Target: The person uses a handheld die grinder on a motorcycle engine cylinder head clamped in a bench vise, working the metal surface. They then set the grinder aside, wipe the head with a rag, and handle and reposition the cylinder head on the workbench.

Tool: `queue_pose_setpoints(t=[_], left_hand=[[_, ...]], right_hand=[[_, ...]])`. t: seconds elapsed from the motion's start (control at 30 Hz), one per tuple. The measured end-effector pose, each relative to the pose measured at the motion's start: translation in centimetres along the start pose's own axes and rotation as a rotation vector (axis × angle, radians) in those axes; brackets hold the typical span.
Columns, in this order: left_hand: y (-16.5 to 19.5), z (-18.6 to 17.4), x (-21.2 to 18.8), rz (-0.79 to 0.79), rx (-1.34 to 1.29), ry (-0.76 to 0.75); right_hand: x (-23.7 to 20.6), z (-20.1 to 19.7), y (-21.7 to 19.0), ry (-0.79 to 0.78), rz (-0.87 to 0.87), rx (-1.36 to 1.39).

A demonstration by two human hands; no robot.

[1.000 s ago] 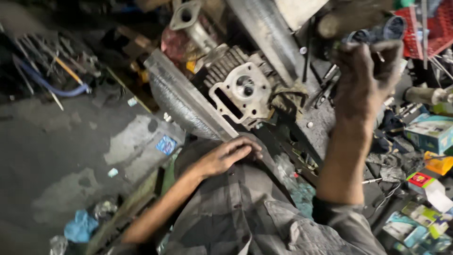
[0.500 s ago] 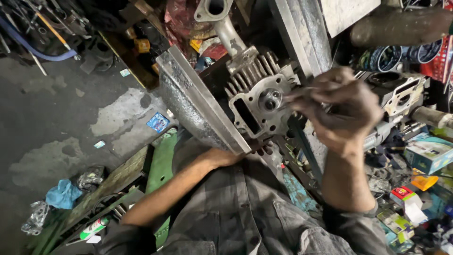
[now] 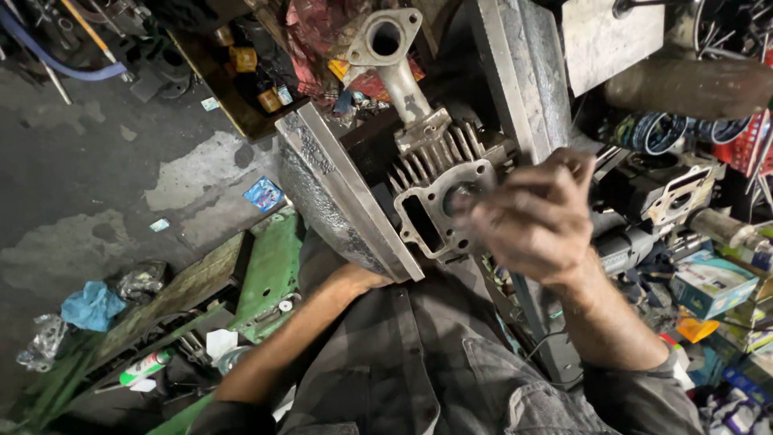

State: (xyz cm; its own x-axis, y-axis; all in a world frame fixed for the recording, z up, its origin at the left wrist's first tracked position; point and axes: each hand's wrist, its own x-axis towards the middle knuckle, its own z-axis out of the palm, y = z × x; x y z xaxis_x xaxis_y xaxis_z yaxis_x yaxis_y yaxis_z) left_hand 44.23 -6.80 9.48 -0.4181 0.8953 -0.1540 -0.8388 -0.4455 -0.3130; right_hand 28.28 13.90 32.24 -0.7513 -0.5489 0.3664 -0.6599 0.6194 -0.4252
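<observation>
The left hand (image 3: 354, 280) rested under the slanted metal plate (image 3: 338, 197), fingers hidden, so I could not tell their state. Beyond it, the right hand (image 3: 535, 221), fingers bunched together, touched the finned cylinder (image 3: 439, 197) just leftward, its pipe running away upward.

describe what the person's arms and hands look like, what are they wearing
Both hands are bare, with no gloves, rings or watch visible. The right hand looks grimy and smudged with dark grease on the fingers. The left hand is mostly hidden. Both forearms are bare; the grey-brown work shirt has its sleeves rolled or short, ending near the elbows.
</observation>
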Motion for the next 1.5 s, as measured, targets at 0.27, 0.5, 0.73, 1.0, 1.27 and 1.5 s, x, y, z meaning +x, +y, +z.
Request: queue_pose_setpoints(t=[0.27,0.5,0.73,1.0,1.27,1.5], left_hand=[[1.3,15.3,-0.9,0.090,0.521,0.147],[-1.5,15.7,1.9,0.502,-0.030,0.053],[-2.7,15.2,3.8,0.702,0.007,0.174],[-3.1,16.1,4.9,0.840,0.099,0.360],[-3.0,16.7,5.7,0.845,0.084,0.322],[-3.5,15.4,6.0,0.823,0.067,0.372]], right_hand=[[1.7,-0.7,0.8,-0.152,0.016,0.062],[2.8,-2.3,1.3,-0.284,-0.020,-0.013],[3.8,-2.9,0.8,-0.367,-0.105,0.021],[4.2,-2.9,1.3,-0.493,-0.215,-0.007],[4.7,-3.5,2.2,-0.545,-0.244,0.082],[4.0,-2.7,2.4,-0.505,-0.310,-0.005]])
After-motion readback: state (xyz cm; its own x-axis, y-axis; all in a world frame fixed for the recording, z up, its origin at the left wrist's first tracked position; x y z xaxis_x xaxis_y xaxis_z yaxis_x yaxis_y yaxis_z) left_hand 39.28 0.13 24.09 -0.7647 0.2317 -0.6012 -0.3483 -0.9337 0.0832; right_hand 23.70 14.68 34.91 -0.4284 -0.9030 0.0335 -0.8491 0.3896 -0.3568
